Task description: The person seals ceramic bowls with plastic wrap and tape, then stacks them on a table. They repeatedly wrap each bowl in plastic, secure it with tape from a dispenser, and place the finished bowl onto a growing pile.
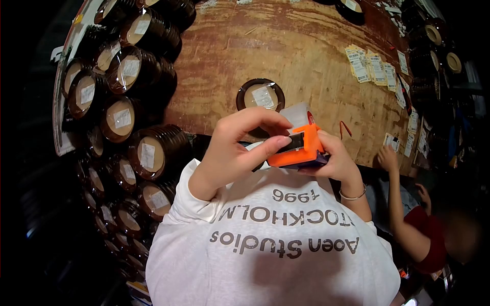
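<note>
My right hand point(334, 157) is wrapped round what looks like an orange tape dispenser point(310, 149) with a dark underside, held in front of my chest. A whitish, translucent piece point(296, 114) shows at its far side, with a bit of red beside it. My left hand point(242, 140) curls in from the left, its thumb and fingertips closed at the dispenser's black part; any tape end between them is too small to make out. Just beyond my hands, a round brown-rimmed plate stack point(247, 85) in clear wrap with a white label stands on the wooden table.
Many wrapped, labelled plate stacks point(148, 153) crowd the left side, and more stand at the far right point(434, 35). Sheets of labels point(375, 66) lie on the table's point(286, 46) right part. At the right edge, another person's hand point(388, 158) reaches toward a label.
</note>
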Tool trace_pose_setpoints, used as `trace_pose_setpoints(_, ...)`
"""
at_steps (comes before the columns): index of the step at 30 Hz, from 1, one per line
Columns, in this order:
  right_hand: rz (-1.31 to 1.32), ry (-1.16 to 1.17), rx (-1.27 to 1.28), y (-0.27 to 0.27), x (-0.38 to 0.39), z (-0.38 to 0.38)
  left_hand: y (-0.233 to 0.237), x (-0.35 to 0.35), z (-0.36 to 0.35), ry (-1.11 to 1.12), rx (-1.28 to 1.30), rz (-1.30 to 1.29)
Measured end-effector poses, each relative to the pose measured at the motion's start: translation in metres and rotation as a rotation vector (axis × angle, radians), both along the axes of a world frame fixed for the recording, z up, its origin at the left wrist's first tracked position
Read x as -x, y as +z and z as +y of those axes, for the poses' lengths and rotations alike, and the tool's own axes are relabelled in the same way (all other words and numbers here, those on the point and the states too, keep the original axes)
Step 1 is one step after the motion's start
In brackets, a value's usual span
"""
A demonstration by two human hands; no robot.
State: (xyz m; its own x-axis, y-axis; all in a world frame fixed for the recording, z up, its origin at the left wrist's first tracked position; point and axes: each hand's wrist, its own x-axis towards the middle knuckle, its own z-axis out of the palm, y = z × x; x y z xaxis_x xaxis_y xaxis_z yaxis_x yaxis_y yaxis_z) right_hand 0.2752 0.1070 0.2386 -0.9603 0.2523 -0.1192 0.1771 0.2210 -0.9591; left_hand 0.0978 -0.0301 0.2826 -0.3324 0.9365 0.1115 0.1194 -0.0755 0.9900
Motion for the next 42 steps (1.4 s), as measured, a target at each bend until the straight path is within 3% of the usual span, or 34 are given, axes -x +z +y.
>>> trace_pose_setpoints(5,0.081,0.014,-0.193,0.004,0.008,-0.004,0.014,0.008,-0.008,0.218,0.104,-0.184)
trace_pose_setpoints(7,0.122,0.012,-0.411,0.007,0.012,-0.007,0.012,0.020,-0.010,0.331,-0.049,0.240)
trace_pose_setpoints(8,0.126,0.016,-0.408,0.008,0.013,-0.007,0.021,0.021,-0.016,0.371,0.027,0.128)
trace_pose_setpoints(12,0.111,0.027,-0.578,0.012,0.012,-0.007,0.037,0.028,-0.023,0.026,0.168,0.311)
trace_pose_setpoints(16,0.032,0.064,-0.588,0.015,0.013,-0.008,0.039,0.032,-0.021,-0.122,0.271,0.351)
trace_pose_setpoints(20,0.125,0.058,-0.647,0.014,0.017,-0.012,0.040,0.034,-0.020,-0.187,0.341,0.457)
trace_pose_setpoints(22,0.025,0.079,-0.609,0.015,0.016,-0.012,0.037,0.036,-0.020,-0.205,0.336,0.486)
trace_pose_setpoints(37,-0.005,0.116,-0.635,0.015,0.019,-0.020,0.027,0.043,-0.015,-0.388,0.420,0.552)
trace_pose_setpoints(42,0.040,0.124,-0.575,0.016,0.022,-0.021,0.026,0.048,-0.012,-0.418,0.442,0.449)
